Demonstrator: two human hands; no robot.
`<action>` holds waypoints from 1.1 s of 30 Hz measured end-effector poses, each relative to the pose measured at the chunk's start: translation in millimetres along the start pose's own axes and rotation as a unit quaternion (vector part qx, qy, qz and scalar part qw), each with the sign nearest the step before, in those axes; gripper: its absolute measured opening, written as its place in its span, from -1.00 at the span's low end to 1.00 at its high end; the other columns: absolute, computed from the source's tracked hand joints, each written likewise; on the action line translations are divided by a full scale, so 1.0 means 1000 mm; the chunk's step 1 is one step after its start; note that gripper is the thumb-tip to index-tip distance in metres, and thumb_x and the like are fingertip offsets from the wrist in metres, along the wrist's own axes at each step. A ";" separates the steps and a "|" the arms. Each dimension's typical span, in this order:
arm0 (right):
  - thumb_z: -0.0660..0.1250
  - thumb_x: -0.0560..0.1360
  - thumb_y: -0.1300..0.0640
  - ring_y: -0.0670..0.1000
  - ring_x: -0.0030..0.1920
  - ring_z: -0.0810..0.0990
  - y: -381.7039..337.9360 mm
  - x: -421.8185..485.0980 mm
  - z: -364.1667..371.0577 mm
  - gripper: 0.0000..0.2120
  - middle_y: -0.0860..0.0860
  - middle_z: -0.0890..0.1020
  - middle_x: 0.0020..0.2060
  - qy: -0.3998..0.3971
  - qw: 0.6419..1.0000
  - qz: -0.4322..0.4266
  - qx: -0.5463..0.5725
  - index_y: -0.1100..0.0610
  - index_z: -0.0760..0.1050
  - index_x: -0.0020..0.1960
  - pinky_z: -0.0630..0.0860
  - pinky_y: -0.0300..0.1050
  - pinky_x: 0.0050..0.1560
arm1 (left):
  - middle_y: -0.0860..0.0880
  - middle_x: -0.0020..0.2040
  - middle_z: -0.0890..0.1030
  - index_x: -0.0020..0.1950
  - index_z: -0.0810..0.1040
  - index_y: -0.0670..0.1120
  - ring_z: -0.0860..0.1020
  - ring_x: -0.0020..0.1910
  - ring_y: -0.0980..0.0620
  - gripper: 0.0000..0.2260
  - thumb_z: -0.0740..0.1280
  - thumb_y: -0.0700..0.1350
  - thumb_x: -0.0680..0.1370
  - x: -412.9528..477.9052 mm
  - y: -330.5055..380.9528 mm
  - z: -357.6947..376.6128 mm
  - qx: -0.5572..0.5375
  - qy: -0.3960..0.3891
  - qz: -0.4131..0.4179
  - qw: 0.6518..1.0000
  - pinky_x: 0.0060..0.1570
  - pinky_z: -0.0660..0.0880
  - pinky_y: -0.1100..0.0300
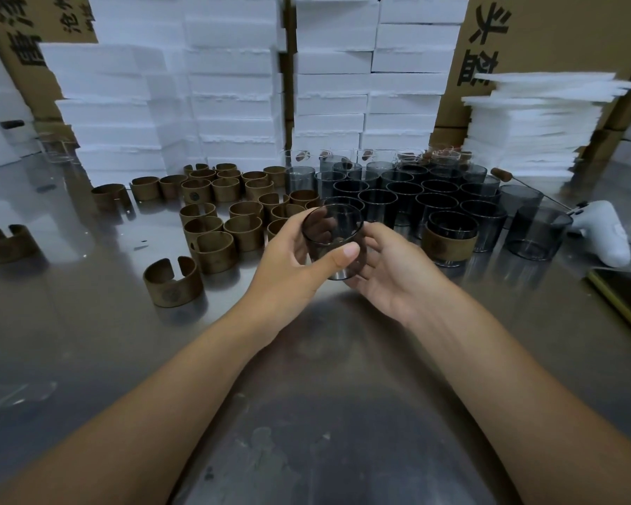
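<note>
You hold the bare smoked glass (334, 231) tilted above the worktop (328, 377) just left of the sleeved glass (448, 246), left hand (288, 260) gripping its wall, right hand (390, 271) cupping its base with curled fingers, likely to steady it for one of the brown sleeves (234, 224) farther left.

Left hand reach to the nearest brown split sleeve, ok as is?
Probably, once freed: the split sleeve stands alone, nothing between it and the left hand. But that hand grips the smoky glass along with the right hand.
</note>
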State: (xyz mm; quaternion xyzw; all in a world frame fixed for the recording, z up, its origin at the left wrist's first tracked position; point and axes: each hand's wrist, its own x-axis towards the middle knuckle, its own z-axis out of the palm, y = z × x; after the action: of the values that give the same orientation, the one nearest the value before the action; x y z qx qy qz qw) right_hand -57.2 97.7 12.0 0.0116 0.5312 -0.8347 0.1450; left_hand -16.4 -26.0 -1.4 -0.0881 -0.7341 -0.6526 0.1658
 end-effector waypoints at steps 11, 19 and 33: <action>0.06 0.64 -0.03 0.06 0.09 0.57 0.001 -0.012 0.013 -0.58 0.16 0.61 0.10 -0.060 0.997 0.038 0.036 0.18 0.44 0.35 0.39 0.17 0.31 | 0.06 0.25 0.54 0.37 0.39 -0.05 0.49 0.25 0.21 -0.53 0.40 -0.11 0.48 0.000 0.001 0.000 -0.009 -0.003 0.014 1.000 0.34 0.37 0.22; 0.03 0.61 -0.21 0.15 0.19 0.59 0.003 -0.011 0.011 -0.47 0.16 0.61 0.18 -0.094 0.992 0.077 0.022 0.13 0.42 0.36 0.43 0.24 0.26 | 0.01 0.23 0.54 0.33 0.40 -0.08 0.53 0.17 0.23 -0.60 0.36 -0.14 0.50 0.001 0.003 -0.002 -0.031 -0.016 0.040 0.999 0.07 0.45 0.43; 0.22 0.57 -0.10 0.05 -0.14 0.68 0.000 -0.008 0.004 -0.63 0.09 0.71 -0.25 -0.048 0.995 0.073 0.038 0.22 0.54 0.01 0.60 0.02 -0.15 | 0.11 0.15 0.55 0.23 0.41 0.02 0.52 0.19 0.20 -0.59 0.41 -0.13 0.41 0.005 0.005 -0.007 0.000 -0.034 0.103 0.994 0.23 0.43 0.27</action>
State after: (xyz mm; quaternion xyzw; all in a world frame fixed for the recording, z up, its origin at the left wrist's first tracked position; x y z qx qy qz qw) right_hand -49.5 95.7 15.7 0.0155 0.4893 -0.8408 0.2309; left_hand -18.2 -32.5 6.0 -0.1851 -0.7266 -0.6285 0.2070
